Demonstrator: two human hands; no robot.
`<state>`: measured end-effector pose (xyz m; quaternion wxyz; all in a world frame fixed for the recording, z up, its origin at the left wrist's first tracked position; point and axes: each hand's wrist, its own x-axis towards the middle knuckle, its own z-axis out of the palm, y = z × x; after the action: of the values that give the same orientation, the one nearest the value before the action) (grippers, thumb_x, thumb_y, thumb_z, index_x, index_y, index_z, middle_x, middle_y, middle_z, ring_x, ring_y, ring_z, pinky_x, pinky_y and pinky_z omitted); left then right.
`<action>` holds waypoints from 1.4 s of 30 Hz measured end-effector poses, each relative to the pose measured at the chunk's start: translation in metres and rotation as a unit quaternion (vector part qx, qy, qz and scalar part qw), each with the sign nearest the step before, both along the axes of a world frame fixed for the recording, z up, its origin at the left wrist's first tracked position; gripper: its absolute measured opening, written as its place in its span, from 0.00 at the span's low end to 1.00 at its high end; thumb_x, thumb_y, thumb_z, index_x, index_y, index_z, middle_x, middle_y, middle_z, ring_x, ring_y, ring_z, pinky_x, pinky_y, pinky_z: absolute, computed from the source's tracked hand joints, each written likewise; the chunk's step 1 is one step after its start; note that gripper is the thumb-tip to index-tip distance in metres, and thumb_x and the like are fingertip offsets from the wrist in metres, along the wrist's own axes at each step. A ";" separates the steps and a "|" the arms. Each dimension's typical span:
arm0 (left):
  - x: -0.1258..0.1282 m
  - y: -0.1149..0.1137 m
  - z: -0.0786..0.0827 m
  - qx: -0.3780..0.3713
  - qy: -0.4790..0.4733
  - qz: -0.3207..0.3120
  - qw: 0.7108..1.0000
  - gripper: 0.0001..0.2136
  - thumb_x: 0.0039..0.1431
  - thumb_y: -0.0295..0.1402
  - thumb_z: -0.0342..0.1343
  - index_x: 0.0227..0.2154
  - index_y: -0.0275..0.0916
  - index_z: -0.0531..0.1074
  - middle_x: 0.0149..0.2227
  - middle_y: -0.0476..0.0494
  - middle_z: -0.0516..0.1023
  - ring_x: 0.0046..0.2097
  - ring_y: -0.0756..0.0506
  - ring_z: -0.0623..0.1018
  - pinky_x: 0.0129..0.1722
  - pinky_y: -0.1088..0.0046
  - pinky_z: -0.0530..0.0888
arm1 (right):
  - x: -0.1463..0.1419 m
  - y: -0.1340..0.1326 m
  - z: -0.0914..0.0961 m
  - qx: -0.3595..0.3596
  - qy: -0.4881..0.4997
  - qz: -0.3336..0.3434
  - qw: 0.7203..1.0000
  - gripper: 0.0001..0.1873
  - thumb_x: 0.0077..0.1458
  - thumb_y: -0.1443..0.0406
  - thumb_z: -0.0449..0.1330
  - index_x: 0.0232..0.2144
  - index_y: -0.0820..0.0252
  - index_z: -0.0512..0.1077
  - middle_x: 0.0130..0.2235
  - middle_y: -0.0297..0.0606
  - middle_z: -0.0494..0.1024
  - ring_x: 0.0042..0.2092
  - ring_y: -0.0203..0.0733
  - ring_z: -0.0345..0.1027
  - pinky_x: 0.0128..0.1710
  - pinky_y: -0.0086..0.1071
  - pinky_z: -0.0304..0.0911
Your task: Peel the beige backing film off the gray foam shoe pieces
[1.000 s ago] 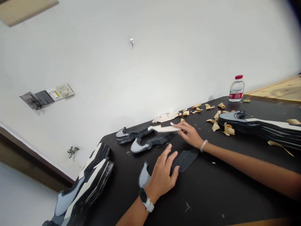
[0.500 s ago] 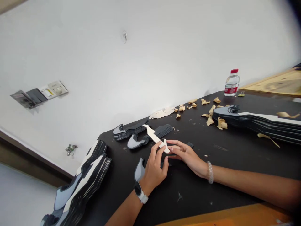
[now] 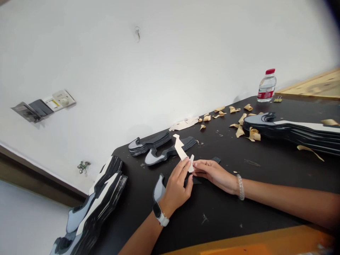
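Observation:
A narrow white cut-out piece (image 3: 180,148) with angular edges is held up over the dark table, its far end pointing away from me. My left hand (image 3: 177,184) pinches its near part from the left, fingers closed on it. From the right, my right hand (image 3: 211,173) grips the near end between thumb and fingers. Under my left hand lies a grey and black shoe-upper piece (image 3: 159,189), partly covered. Just beyond are two small stacks of similar grey and black pieces, one nearer (image 3: 154,157) and one farther (image 3: 136,145).
Tall piles of black, grey and white pieces stand at the left edge (image 3: 102,202) and at the right (image 3: 297,132). Curled tan paper scraps (image 3: 240,131) lie scattered. White pieces (image 3: 184,124) rest by the wall. A water bottle (image 3: 267,86) and binder clip (image 3: 278,99) are at the back.
The white piece has turned a little more upright, its far end moving right and up. Both hands stay on it, and my right fingers have closed in. The view has shifted slightly.

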<state>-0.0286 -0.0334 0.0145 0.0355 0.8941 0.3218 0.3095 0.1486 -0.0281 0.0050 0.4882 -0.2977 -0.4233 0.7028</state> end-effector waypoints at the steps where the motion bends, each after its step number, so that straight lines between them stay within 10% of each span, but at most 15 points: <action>1: 0.000 0.000 0.000 -0.001 -0.001 -0.001 1.000 0.23 0.62 0.27 0.43 0.60 0.39 0.54 0.61 0.40 0.59 0.62 0.43 0.60 0.61 0.59 0.63 | 0.000 0.000 0.000 0.002 0.000 0.000 1.000 0.12 0.49 0.56 0.63 0.32 0.59 0.76 0.34 0.36 0.77 0.37 0.36 0.68 0.49 0.35 0.61; 42: -0.001 0.003 -0.002 0.028 -0.024 -0.004 0.999 0.22 0.59 0.25 0.46 0.57 0.39 0.59 0.59 0.40 0.63 0.60 0.43 0.61 0.59 0.57 0.64 | -0.001 -0.001 -0.001 0.029 -0.045 -0.032 0.998 0.14 0.48 0.55 0.63 0.28 0.61 0.73 0.32 0.35 0.74 0.38 0.36 0.66 0.46 0.34 0.61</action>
<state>-0.0294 -0.0304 0.0127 0.0195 0.8883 0.3090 0.3392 0.1475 -0.0292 0.0043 0.4991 -0.3281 -0.4551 0.6604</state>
